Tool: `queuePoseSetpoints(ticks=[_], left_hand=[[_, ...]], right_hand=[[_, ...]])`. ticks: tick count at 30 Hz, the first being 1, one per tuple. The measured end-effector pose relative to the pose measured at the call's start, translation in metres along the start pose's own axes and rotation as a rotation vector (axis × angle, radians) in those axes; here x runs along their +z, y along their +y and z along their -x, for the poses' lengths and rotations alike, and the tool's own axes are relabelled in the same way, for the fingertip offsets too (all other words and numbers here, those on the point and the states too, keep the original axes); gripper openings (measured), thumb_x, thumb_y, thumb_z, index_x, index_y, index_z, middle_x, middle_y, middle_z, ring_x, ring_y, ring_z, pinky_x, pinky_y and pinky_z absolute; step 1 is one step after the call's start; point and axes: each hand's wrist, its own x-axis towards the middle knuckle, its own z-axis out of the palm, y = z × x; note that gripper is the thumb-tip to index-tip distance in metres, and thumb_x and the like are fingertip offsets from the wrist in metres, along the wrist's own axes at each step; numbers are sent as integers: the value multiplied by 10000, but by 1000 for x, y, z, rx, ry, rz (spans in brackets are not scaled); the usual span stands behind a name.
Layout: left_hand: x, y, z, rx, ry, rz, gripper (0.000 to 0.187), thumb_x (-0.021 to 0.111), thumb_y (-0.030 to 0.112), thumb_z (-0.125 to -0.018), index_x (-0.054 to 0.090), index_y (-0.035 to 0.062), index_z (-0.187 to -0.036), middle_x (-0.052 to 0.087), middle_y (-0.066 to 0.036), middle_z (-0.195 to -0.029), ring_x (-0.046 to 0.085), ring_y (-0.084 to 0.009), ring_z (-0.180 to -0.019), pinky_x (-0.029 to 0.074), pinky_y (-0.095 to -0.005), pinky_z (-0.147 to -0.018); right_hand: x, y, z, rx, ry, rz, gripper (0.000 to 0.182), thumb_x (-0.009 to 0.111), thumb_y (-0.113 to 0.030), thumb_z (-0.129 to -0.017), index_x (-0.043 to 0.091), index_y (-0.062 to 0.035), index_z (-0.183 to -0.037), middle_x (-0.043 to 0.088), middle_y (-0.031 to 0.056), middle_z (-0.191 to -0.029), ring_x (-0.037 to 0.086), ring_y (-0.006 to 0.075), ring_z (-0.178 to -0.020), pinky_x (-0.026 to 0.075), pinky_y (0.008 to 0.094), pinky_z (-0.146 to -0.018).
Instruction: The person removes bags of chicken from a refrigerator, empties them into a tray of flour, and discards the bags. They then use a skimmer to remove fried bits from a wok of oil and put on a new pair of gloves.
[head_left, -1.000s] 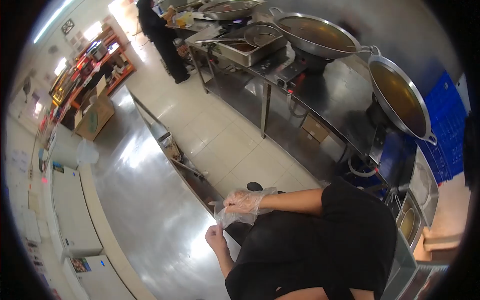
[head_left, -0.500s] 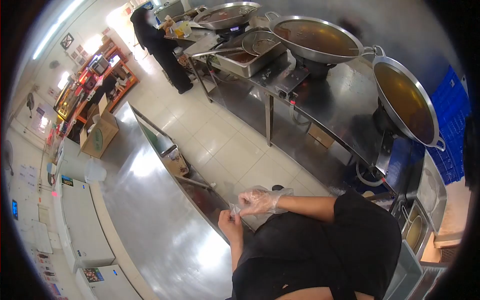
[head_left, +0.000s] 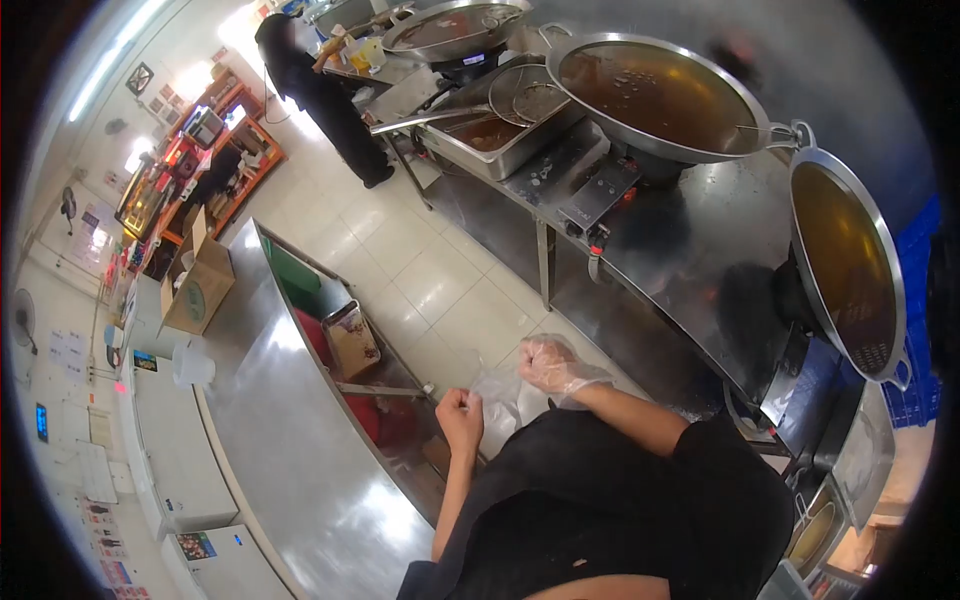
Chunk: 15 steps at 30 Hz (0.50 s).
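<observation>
Low in the middle of the view, my bare left hand (head_left: 460, 420) is closed, pinching the edge of a thin clear plastic glove (head_left: 497, 393). The crumpled film stretches across to my right hand (head_left: 550, 364), which wears a clear plastic glove and has its fingers curled closed at the film's other side. A gap separates the two hands. Both are above the floor, between the steel table and the cooking counter, in front of my dark clothing.
A steel table (head_left: 270, 400) stands at left, with an open carton (head_left: 200, 290) and a white tub (head_left: 193, 366). Along the right counter (head_left: 700, 220) are wide pans of brown liquid (head_left: 655, 95) and a strainer in a tray. Another person (head_left: 325, 100) stands at the far end.
My hands have moved apart, the right one up and to the right, and the clear plastic is now spread between them. The view has shifted slightly.
</observation>
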Motion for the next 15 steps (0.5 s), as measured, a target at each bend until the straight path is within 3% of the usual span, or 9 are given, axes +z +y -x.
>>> queuePoseSetpoints(ticks=[3,5,6,8,10,12,14,15], left_hand=[[19,-11,-40,34,4,51,162,625,41,-713,497,-30,-643,542,-135,-608,510,-232,-546,426,-322,-568],[15,-23,-61,-65,9,-24,162,618,57,-728,509,-32,-649,515,-136,-580,483,-197,-534,415,-323,-553],[13,-36,-72,-73,14,-26,162,618,57,-728,509,-32,-649,515,-136,-580,483,-197,-534,415,-323,-553],[1,-78,-82,-212,110,-141,167,609,76,-751,523,-33,-657,485,-124,-556,431,-153,-537,393,-327,-535],[-16,-116,-90,-289,148,-119,183,599,86,-768,523,-35,-655,456,-93,-547,391,-130,-552,371,-328,-524],[-30,-164,-97,-402,191,-115,225,601,96,-771,482,-26,-624,435,-54,-539,376,-122,-554,363,-323,-520],[-49,-203,-111,-456,187,-117,270,602,108,-771,433,-10,-596,411,-34,-532,367,-118,-550,354,-325,-513],[-54,-215,-123,-508,207,-37,291,604,115,-775,415,1,-586,406,-29,-528,364,-117,-547,347,-328,-508]], right_hand=[[-23,14,-39,-50,10,53,208,486,-207,-858,607,-40,-835,621,212,-802,612,382,-787,484,464,-722],[-23,24,-69,-122,-59,-296,165,575,-203,-852,577,-43,-810,627,127,-757,619,255,-743,492,379,-704],[-25,24,-91,-124,-69,-295,165,575,-203,-852,577,-43,-810,627,127,-757,619,255,-743,492,379,-704],[-33,23,-143,-135,-64,-558,142,658,-190,-835,576,-75,-840,603,25,-757,569,123,-742,477,305,-699],[-60,8,-211,-182,-14,-630,131,663,-194,-850,596,-101,-912,585,-15,-784,546,80,-772,474,290,-715],[-86,-13,-292,-182,161,-906,137,663,-194,-853,606,-105,-941,588,-13,-801,552,94,-768,470,279,-728],[-120,-34,-376,-18,363,-984,163,659,-210,-861,603,-99,-966,592,2,-818,568,140,-786,470,303,-755],[-138,-21,-437,148,372,-742,210,664,-214,-846,601,-87,-1001,610,30,-869,572,165,-811,469,322,-757]])
